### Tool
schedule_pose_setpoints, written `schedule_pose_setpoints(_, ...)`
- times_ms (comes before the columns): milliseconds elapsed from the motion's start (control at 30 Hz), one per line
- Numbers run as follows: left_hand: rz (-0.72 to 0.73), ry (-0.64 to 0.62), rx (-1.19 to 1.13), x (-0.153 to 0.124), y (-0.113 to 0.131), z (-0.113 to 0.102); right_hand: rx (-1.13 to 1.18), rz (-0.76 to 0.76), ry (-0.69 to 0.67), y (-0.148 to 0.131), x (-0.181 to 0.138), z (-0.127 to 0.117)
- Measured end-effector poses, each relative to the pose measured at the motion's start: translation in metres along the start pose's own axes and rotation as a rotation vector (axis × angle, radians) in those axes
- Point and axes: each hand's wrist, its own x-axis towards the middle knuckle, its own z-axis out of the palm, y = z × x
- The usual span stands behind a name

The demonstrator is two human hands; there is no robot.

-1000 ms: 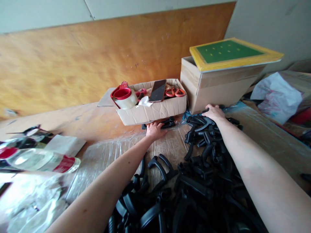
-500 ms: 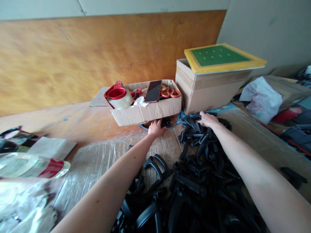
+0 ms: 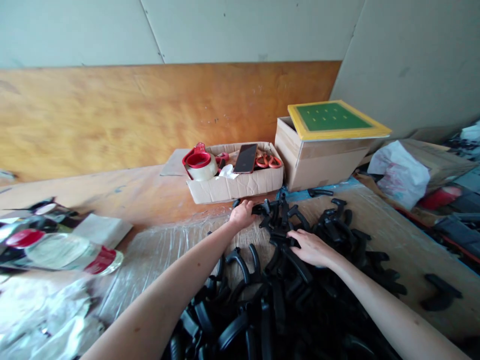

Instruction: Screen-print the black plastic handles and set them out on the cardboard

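Observation:
A big heap of black curved plastic handles [image 3: 300, 280] covers the plastic-wrapped table in front of me. My left hand [image 3: 243, 214] reaches to the heap's far edge, just before the low cardboard box [image 3: 240, 185], with its fingers curled on a black handle [image 3: 262, 208]. My right hand [image 3: 312, 248] lies palm down on the heap's middle, fingers spread over the black handles.
The low cardboard box holds a red tape dispenser [image 3: 198, 162], a phone [image 3: 246, 158] and orange scissors [image 3: 268, 161]. A taller carton [image 3: 318, 162] carries a green, yellow-framed board [image 3: 333, 119]. Plastic bottles and wrapping [image 3: 56, 250] lie left, a white bag [image 3: 401, 172] right. A plywood wall runs behind.
My right hand has drawn back from the tall carton toward me, dragging black handles into the heap. My left hand stays near the low box, now gripping a handle. The camera tilted up.

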Motion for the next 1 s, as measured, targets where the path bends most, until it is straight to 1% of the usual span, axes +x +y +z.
schedule_pose_setpoints(67,0.03,-0.034,0.0,-0.023,-0.006,-0.002,0.051,-0.037,-0.021,-0.015,-0.019,0.0)
schedule_pose_setpoints(133,0.065,-0.099,-0.027,-0.052,-0.013,-0.005,0.15,-0.112,-0.089,-0.032,-0.045,-0.003)
schedule_pose_setpoints(200,0.159,-0.202,-0.102,-0.082,-0.021,-0.011,0.247,-0.187,-0.19,-0.049,-0.077,-0.011)
schedule_pose_setpoints(233,0.243,-0.28,-0.151,-0.096,-0.025,-0.017,0.288,-0.231,-0.257,-0.055,-0.091,-0.018)
schedule_pose_setpoints(300,0.431,-0.477,-0.241,-0.114,-0.031,-0.031,0.371,-0.308,-0.412,-0.054,-0.109,-0.034)
schedule_pose_setpoints(333,0.485,-0.56,-0.275,-0.117,-0.032,-0.038,0.42,-0.327,-0.481,-0.046,-0.109,-0.044)
schedule_pose_setpoints(367,0.485,-0.597,-0.293,-0.116,-0.032,-0.044,0.469,-0.319,-0.504,-0.033,-0.102,-0.053)
schedule_pose_setpoints(400,0.438,-0.573,-0.298,-0.11,-0.029,-0.048,0.509,-0.278,-0.485,-0.016,-0.089,-0.061)
schedule_pose_setpoints(433,0.368,-0.496,-0.299,-0.1,-0.024,-0.049,0.519,-0.183,-0.349,0.006,-0.07,-0.068)
schedule_pose_setpoints(500,0.256,-0.254,-0.287,-0.073,-0.006,-0.042,0.406,0.018,0.098,0.055,-0.023,-0.077)
schedule_pose_setpoints(533,0.237,-0.133,-0.277,-0.057,0.006,-0.034,0.309,0.132,0.263,0.079,0.003,-0.08)
schedule_pose_setpoints(567,0.239,-0.034,-0.265,-0.042,0.021,-0.024,0.212,0.243,0.371,0.1,0.027,-0.081)
schedule_pose_setpoints(600,0.246,0.033,-0.239,-0.028,0.037,-0.013,0.097,0.322,0.449,0.119,0.049,-0.081)
schedule_pose_setpoints(633,0.247,0.071,-0.2,-0.017,0.054,-0.002,-0.006,0.36,0.489,0.135,0.067,-0.079)
schedule_pose_setpoints(667,0.245,0.068,-0.161,-0.008,0.07,0.009,-0.085,0.395,0.503,0.147,0.082,-0.076)
schedule_pose_setpoints(733,0.191,-0.013,-0.104,0.003,0.098,0.027,-0.17,0.447,0.465,0.163,0.103,-0.069)
schedule_pose_setpoints(800,0.126,-0.087,-0.065,0.007,0.116,0.038,-0.19,0.506,0.408,0.17,0.114,-0.06)
schedule_pose_setpoints(833,0.107,-0.094,-0.05,0.007,0.12,0.041,-0.199,0.53,0.396,0.171,0.116,-0.056)
schedule_pose_setpoints(900,0.109,-0.049,-0.028,0.005,0.119,0.045,-0.229,0.559,0.41,0.171,0.116,-0.05)
schedule_pose_setpoints(967,0.14,0.004,-0.015,0.003,0.11,0.045,-0.277,0.561,0.451,0.171,0.109,-0.05)
schedule_pose_setpoints(1000,0.167,0.012,-0.008,0.002,0.103,0.045,-0.304,0.547,0.475,0.172,0.103,-0.052)
